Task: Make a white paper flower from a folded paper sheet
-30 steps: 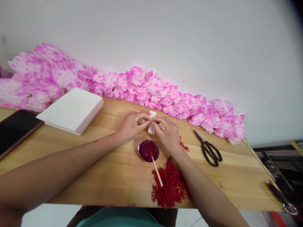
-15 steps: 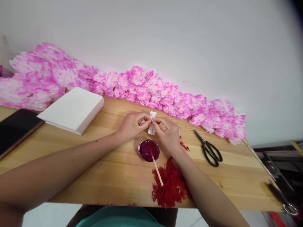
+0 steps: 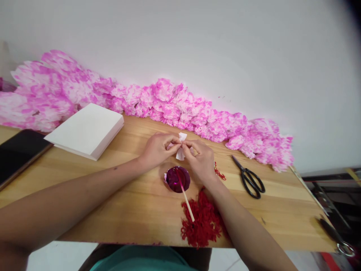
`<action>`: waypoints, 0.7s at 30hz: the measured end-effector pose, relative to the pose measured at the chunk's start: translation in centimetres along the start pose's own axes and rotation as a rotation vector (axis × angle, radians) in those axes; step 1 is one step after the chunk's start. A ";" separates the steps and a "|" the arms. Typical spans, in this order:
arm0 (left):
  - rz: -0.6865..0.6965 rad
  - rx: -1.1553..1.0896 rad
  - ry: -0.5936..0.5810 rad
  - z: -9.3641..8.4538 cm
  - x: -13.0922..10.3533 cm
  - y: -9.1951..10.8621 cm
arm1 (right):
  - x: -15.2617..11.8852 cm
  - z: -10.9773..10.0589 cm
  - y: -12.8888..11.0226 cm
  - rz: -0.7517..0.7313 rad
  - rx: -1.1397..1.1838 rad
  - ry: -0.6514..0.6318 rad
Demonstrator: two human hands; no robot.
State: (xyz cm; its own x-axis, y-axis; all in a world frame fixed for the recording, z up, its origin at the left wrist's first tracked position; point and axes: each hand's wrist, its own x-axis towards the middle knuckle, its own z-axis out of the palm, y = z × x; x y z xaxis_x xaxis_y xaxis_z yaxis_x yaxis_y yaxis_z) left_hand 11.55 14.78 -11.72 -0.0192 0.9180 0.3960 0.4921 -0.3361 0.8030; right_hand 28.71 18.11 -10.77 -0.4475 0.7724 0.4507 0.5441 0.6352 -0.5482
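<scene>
Between my two hands is a small piece of white tissue paper point(image 3: 181, 153), gathered narrow at its middle and flaring out above and below. My left hand point(image 3: 159, 149) pinches it at the gathered middle from the left. From the other side my right hand point(image 3: 199, 155) pinches the same spot, fingertips almost touching. Whether a thread is tied there is too small to make out. Just below the hands sits a shallow dish point(image 3: 170, 180) of dark magenta liquid, with a pale wooden stick point(image 3: 188, 205) leaning out of it. The stick's lower end rests over a heap of red yarn point(image 3: 201, 226).
Black-handled scissors point(image 3: 249, 178) lie right of my hands, near a few red yarn strands point(image 3: 219, 172). On the left are a stack of white paper point(image 3: 87, 130) and a dark phone point(image 3: 21, 152). Pink-and-white paper flowers point(image 3: 169, 101) line the wall. Another tool point(image 3: 335, 235) lies at the right edge.
</scene>
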 end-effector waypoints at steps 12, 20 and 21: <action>0.025 0.041 0.004 0.1 -0.1 -0.1 | -0.1 0.1 -0.2 0.027 -0.013 0.018; 0.023 0.043 0.013 0.2 0.0 -0.5 | 0.0 0.0 -0.2 0.027 0.030 -0.010; 0.022 0.046 0.015 0.2 0.0 -0.5 | 0.1 0.0 -0.2 0.025 0.029 -0.013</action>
State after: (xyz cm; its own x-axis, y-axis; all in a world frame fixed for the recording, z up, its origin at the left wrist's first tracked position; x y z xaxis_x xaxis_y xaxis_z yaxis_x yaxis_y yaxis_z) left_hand 11.47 14.99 -12.25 -0.0210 0.9070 0.4206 0.5320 -0.3461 0.7728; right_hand 28.61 18.06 -10.66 -0.4432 0.7879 0.4274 0.5346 0.6151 -0.5795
